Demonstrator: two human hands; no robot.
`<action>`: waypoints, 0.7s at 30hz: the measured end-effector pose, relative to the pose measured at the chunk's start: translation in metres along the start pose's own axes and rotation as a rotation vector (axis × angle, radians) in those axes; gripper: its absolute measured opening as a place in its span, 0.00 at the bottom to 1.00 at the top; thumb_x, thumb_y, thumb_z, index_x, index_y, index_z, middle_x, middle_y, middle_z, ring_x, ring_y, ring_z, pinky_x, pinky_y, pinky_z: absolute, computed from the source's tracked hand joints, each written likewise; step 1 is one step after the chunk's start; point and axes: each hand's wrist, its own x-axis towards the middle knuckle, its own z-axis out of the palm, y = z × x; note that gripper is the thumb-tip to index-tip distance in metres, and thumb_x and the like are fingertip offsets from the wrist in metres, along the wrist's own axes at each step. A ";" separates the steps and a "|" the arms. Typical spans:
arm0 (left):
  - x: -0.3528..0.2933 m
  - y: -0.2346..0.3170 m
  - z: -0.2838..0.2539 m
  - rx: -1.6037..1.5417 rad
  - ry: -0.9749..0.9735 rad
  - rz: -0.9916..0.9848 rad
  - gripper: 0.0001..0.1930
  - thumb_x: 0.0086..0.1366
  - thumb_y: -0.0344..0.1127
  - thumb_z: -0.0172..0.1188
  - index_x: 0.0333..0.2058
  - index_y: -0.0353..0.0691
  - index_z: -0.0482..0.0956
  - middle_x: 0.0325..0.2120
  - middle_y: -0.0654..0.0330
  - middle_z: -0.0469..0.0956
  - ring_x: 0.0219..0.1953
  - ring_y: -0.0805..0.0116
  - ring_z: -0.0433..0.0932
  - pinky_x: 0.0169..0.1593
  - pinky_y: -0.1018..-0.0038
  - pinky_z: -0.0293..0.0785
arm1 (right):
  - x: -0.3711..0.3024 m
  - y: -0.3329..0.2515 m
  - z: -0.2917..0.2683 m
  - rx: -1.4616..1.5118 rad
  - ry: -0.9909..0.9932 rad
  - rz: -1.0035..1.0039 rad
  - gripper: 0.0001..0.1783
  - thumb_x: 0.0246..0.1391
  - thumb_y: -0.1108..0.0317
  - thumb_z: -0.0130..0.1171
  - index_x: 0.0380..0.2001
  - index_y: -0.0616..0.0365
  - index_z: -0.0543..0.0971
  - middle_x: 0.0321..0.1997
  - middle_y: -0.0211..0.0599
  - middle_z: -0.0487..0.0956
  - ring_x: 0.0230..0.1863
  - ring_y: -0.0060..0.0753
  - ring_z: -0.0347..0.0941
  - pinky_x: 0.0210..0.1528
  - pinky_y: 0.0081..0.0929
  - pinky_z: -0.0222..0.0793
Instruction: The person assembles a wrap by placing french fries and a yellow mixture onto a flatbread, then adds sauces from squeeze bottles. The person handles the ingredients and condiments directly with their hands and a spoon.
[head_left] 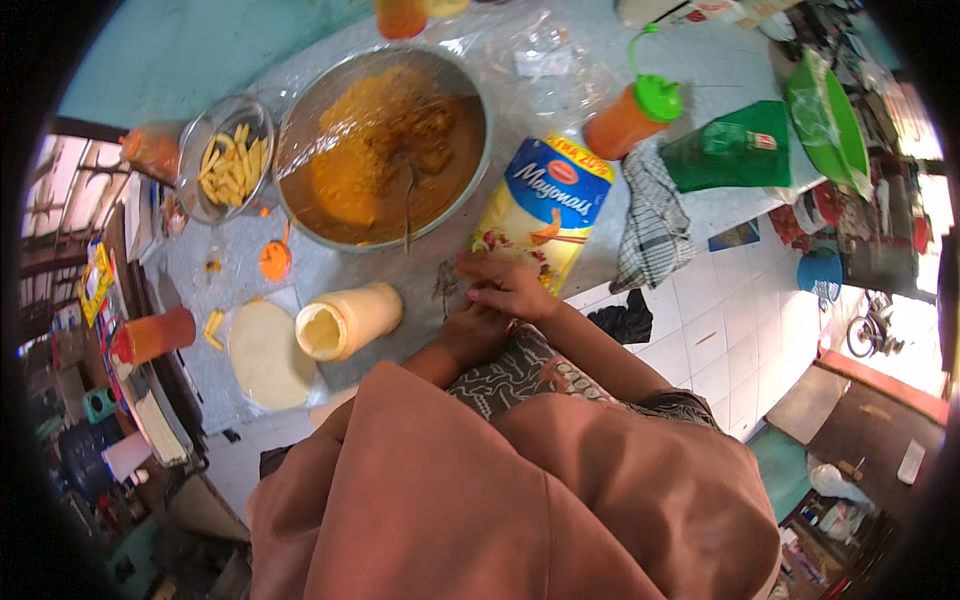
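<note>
My right hand (514, 284) lies over my left hand (474, 328) at the near edge of the table. The right fingers are laid out loosely, holding nothing that I can see; the left fingers are mostly hidden beneath. Just beyond the right hand lies a blue and yellow mayonnaise pouch (548, 205). To the left of my hands, an uncapped squeeze bottle (350, 320) with pale contents lies on its side, its mouth facing left. Next to it is a round, flat, pale wrapper sheet (268, 358). Two or so yellow strips (213, 328) lie by the sheet.
A large metal bowl (487, 150) holds orange-brown filling and a spoon (408, 215). A clear bowl (190, 170) contains yellow strips. Around them are an orange cap (275, 260), red sauce bottle (155, 335), green-capped bottle (625, 120), checkered cloth (650, 220) and green pouch (730, 150).
</note>
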 end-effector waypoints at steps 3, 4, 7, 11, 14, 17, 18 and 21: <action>0.012 0.001 -0.010 -0.019 -0.085 0.074 0.28 0.50 0.40 0.59 0.50 0.32 0.69 0.50 0.47 0.69 0.57 0.50 0.64 0.60 0.57 0.56 | -0.010 -0.010 -0.006 -0.075 -0.057 0.053 0.22 0.52 0.63 0.53 0.48 0.63 0.73 0.55 0.48 0.70 0.56 0.49 0.65 0.57 0.37 0.61; 0.010 0.001 -0.013 -0.062 -0.098 0.110 0.28 0.50 0.40 0.59 0.50 0.32 0.69 0.50 0.47 0.70 0.57 0.49 0.64 0.61 0.56 0.55 | -0.016 -0.022 -0.002 -0.178 -0.002 0.054 0.22 0.52 0.62 0.53 0.48 0.62 0.72 0.55 0.48 0.70 0.57 0.49 0.65 0.57 0.38 0.61; 0.014 -0.001 -0.022 -0.155 -0.074 0.090 0.29 0.50 0.40 0.59 0.51 0.33 0.69 0.51 0.46 0.68 0.58 0.48 0.62 0.62 0.54 0.53 | -0.031 -0.052 0.006 -0.433 0.118 0.103 0.27 0.53 0.57 0.51 0.51 0.64 0.69 0.59 0.52 0.65 0.61 0.52 0.60 0.61 0.42 0.56; 0.012 -0.003 -0.033 -0.301 0.059 0.061 0.29 0.51 0.40 0.57 0.52 0.34 0.67 0.54 0.45 0.65 0.60 0.47 0.58 0.64 0.54 0.50 | -0.032 -0.054 0.023 -0.593 0.004 0.224 0.35 0.57 0.47 0.43 0.54 0.71 0.64 0.63 0.60 0.58 0.66 0.57 0.50 0.66 0.45 0.45; 0.003 -0.010 -0.027 -0.270 0.036 0.058 0.29 0.52 0.40 0.56 0.53 0.34 0.67 0.55 0.45 0.64 0.61 0.47 0.57 0.64 0.54 0.50 | -0.020 -0.060 0.031 -0.653 -0.009 0.309 0.38 0.56 0.45 0.41 0.54 0.73 0.64 0.63 0.62 0.57 0.66 0.58 0.50 0.66 0.46 0.45; -0.003 -0.013 -0.023 -0.239 0.010 0.071 0.29 0.53 0.39 0.56 0.53 0.34 0.66 0.55 0.45 0.62 0.61 0.47 0.56 0.64 0.55 0.50 | -0.008 -0.059 0.038 -0.758 0.040 0.314 0.40 0.55 0.43 0.41 0.55 0.74 0.62 0.62 0.64 0.57 0.65 0.58 0.51 0.65 0.47 0.46; -0.002 -0.014 -0.021 -0.234 0.004 0.074 0.29 0.53 0.39 0.55 0.53 0.34 0.66 0.56 0.45 0.62 0.61 0.47 0.56 0.64 0.55 0.50 | -0.004 -0.058 0.038 -0.797 0.051 0.317 0.41 0.55 0.43 0.42 0.55 0.74 0.62 0.62 0.64 0.57 0.65 0.58 0.51 0.65 0.46 0.46; -0.007 -0.014 -0.016 -0.214 -0.016 0.084 0.28 0.54 0.39 0.54 0.54 0.34 0.65 0.57 0.45 0.60 0.62 0.47 0.55 0.64 0.55 0.49 | 0.008 -0.053 0.037 -0.798 0.046 0.356 0.41 0.54 0.43 0.43 0.55 0.75 0.62 0.62 0.64 0.58 0.64 0.58 0.53 0.65 0.45 0.47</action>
